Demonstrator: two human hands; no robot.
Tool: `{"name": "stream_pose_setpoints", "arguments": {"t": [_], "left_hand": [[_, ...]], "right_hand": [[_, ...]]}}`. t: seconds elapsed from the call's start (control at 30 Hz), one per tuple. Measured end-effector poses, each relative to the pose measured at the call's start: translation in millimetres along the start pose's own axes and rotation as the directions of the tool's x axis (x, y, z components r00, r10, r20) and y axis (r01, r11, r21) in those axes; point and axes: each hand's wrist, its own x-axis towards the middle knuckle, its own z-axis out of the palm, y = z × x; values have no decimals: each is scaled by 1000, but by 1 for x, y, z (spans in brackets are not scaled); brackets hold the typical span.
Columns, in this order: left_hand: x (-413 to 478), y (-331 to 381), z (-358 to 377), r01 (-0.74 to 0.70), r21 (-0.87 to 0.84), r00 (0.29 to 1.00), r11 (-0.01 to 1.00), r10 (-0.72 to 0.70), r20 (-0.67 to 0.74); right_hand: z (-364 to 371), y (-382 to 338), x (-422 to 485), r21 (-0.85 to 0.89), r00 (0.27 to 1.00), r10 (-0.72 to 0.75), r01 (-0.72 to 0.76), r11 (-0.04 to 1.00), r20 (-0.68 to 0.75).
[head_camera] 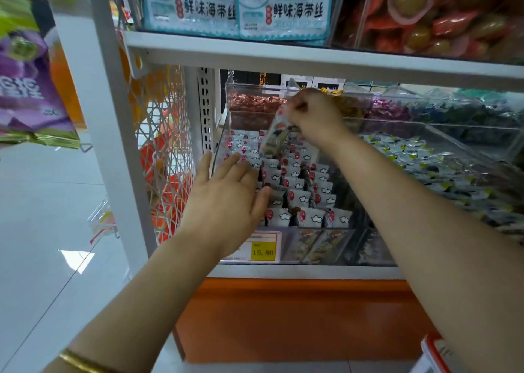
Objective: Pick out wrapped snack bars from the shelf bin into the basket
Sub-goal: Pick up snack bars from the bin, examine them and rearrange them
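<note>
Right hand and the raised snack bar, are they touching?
Touching. The head view shows the right hand pinching the top end of the snack bar.

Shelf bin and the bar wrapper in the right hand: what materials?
Bin: clear rigid plastic, probably acrylic; glossy, bars show through its front wall. Snack bar pinched by the right hand: thin printed film, likely plastic; light sheen.

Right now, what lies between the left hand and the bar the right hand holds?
Head view: only wrapped bars standing in the bin, between left hand and held bar.
</note>
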Motion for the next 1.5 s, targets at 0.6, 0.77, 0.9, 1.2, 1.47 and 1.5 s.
{"name": "stream_pose_setpoints", "arguments": {"t": [0.6,0.77,0.9,1.2,1.47,1.5], "left_hand": [[-24,34,-30,304,-948,858,-96,-405,317],[-22,32,-25,303,-951,844,-62,-446,298],[-22,31,-27,267,-954,905,-134,-304,296],[-22,29,-31,307,-919,939,-248,-77,334],[-25,31,-30,221,-972,969,82,-130,210],[-25,30,-29,216,-970,971,111,-125,202]], "right_hand": [[-31,3,-165,937,919,330,-291,195,217],[-26,5,-167,947,932,286,-276,165,222],[-30,11,-163,963,929,320,-235,129,184],[-35,16,-163,981,910,389,-183,64,144],[-32,16,-164,950,932,353,-181,254,83],[-31,17,-164,934,937,344,-171,314,56]]}}
